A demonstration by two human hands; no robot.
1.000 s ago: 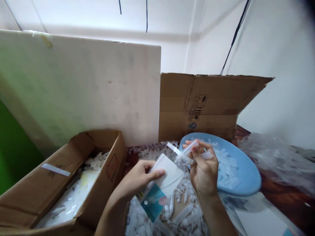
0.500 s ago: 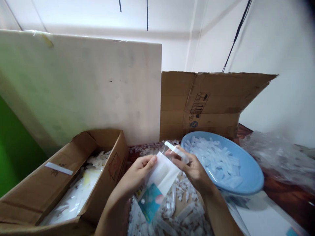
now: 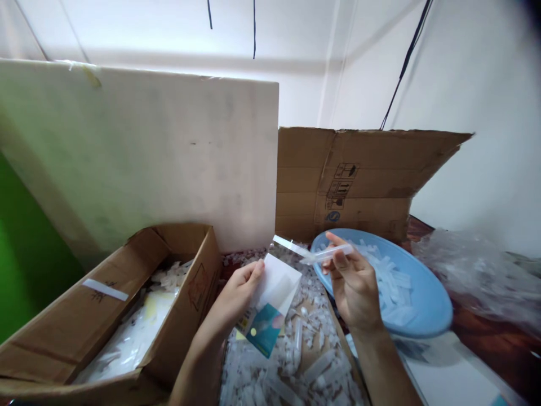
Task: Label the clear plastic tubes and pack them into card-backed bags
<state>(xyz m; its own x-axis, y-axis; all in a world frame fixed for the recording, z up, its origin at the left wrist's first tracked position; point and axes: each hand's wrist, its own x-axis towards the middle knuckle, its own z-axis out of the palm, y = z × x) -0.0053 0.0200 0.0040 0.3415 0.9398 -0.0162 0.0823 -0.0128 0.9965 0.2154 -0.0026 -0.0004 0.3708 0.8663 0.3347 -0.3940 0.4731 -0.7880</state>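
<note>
A: L hand (image 3: 240, 290) holds what, pls?
B: It pinches white/teal packet (image 3: 270, 304), above plastic bits (image 3: 321, 366).
A: & R hand (image 3: 355, 282)?
B: Closed on clear plastic piece (image 3: 332, 254), nr blue basin (image 3: 437, 316).

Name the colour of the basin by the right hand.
Light blue; the basin shows best in the head view.

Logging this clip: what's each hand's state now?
Left hand: closed, holding a white and teal packet.
Right hand: closed, holding a translucent plastic strip.
</note>
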